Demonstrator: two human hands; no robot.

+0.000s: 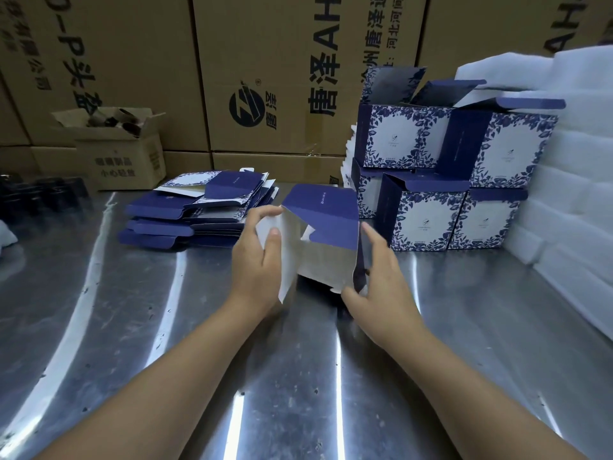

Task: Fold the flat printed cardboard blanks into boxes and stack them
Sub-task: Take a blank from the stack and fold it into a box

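Holding a half-folded blank [326, 224] above the middle of the steel table [132, 327], the person works it with both hands. The left hand [257, 260] grips the blank's left white flap, with the thumb pressed on the inner face and the fingers curled over its upper edge. The right hand [381, 287] pinches the dark blue right wall: the fingers lie nearly straight up the outside, and the thumb sits by the lower corner. The blank is partly opened, its navy panel tilted towards the back and its pale inside facing the camera. To the left and just behind it lies a loose pile of flat blanks [199, 210], navy with white and blue floral print, resting on the table. To the right, close by the raised blank, finished boxes [428, 214] stand in two tiers, several with their top flaps open. White foam sheets [570, 161] are stacked against the boxes' right side and reach out over their tops. Large brown cartons [265, 78] with black printed characters form a wall along the back. A small open carton [122, 157] sits at the back left, and beside it are some dark items too dim to identify.
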